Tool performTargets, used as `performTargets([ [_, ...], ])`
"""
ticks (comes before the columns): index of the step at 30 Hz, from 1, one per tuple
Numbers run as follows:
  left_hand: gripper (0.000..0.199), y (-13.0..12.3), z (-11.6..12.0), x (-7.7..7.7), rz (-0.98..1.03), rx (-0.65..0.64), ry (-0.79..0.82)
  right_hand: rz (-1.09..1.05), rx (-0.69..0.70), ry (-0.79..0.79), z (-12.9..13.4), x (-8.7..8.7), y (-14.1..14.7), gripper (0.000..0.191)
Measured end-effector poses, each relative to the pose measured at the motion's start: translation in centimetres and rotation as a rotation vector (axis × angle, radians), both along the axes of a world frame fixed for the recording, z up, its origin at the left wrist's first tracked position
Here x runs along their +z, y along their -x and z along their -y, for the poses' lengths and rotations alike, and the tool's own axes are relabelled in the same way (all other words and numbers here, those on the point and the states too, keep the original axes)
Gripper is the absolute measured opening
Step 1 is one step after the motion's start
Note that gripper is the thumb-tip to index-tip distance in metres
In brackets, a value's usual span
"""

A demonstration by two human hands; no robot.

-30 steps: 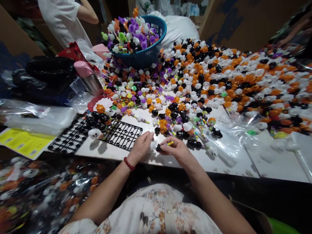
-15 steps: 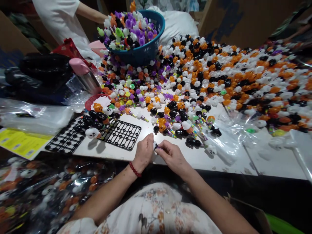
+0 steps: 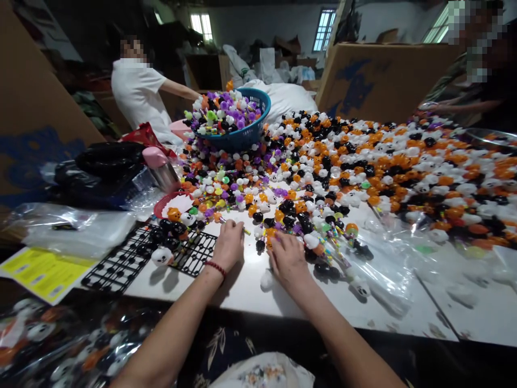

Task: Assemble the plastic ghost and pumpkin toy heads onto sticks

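My left hand [image 3: 229,247], with a red bead bracelet at its wrist, has its fingers closed over one end of a small tube [image 3: 246,231] with bright coloured filling. The tube's other end sticks out past the fingertips. My right hand [image 3: 289,260] rests with fingers spread at the near edge of the toy pile, touching an orange pumpkin-headed toy [image 3: 270,238]. A white toy head [image 3: 266,280] lies on the table beside that hand. Between the hands sits a small black toy [image 3: 260,247].
Black plastic grids [image 3: 117,264] lie to the left, with a ghost-headed toy [image 3: 162,256] on them. A blue basket [image 3: 246,132] full of toys stands behind. Clear plastic bags [image 3: 388,269] lie right. One person in white is at back left, another at far right.
My hands were together at the table edge around a small dark piece; now they are apart and further forward among the toys. The view has tilted up.
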State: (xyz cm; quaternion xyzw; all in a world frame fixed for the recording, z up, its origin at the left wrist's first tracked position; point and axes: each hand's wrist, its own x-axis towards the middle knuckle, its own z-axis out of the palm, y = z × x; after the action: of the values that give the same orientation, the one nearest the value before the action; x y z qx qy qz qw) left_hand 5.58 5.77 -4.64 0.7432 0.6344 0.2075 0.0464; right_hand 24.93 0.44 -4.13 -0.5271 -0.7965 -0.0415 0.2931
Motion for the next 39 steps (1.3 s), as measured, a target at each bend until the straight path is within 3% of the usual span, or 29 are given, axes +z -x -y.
performTargets([
  [5, 0.02, 1.2, -4.2, -0.7, -0.168, -0.063, 0.033, 0.034, 0.084, 0.03, -0.1, 0.1, 2.2, 0.029],
  [9, 0.021, 1.2, -4.2, -0.6, -0.116, -0.114, 0.015, 0.083, 0.101, 0.058, -1.0, -0.9, 2.9, 0.038],
  [13, 0.02, -0.5, -2.1, 0.0, 0.175, -0.261, 0.088, 0.094, 0.083, 0.025, -2.9, -2.1, 3.0, 0.048],
  [16, 0.02, -2.0, -1.0, 0.3, 0.505, -0.344, 0.327, 0.101, 0.064, 0.035, -4.4, -2.3, 2.7, 0.047],
  [18, 0.026, -2.6, -1.2, 0.3, 0.685, -0.311, 0.428, 0.113, 0.037, 0.069, -5.3, -2.0, 2.0, 0.043],
  [21, 0.032, -2.9, -3.0, 0.3, 0.7, -0.111, 0.295, 0.093, -0.019, 0.139, -6.0, -0.9, 0.7, 0.045],
  [24, 0.039, -3.1, -5.8, 0.0, 0.599, -0.051, 0.155, -0.092, -0.068, 0.204, -5.7, 0.4, -0.5, 0.053],
  [27, 0.038, -3.5, -8.1, -0.4, 0.567, -0.111, 0.187, -0.385, -0.037, 0.283, -4.3, 1.6, -1.2, 0.051],
  [30, 0.026, -3.8, -9.0, -0.8, 0.617, -0.125, 0.235, -0.611, 0.035, 0.442, -2.4, 2.4, -1.7, 0.037],
  [34, 0.031, -3.3, -7.7, -0.5, 0.77, -0.102, 0.296, -0.673, 0.113, 0.479, -0.5, 2.6, -2.8, 0.034],
  [39, 0.047, -2.0, -2.7, 1.3, 1.089, -0.152, 0.483, -0.597, 0.171, 0.372, 0.2, 2.5, -3.3, 0.032],
])
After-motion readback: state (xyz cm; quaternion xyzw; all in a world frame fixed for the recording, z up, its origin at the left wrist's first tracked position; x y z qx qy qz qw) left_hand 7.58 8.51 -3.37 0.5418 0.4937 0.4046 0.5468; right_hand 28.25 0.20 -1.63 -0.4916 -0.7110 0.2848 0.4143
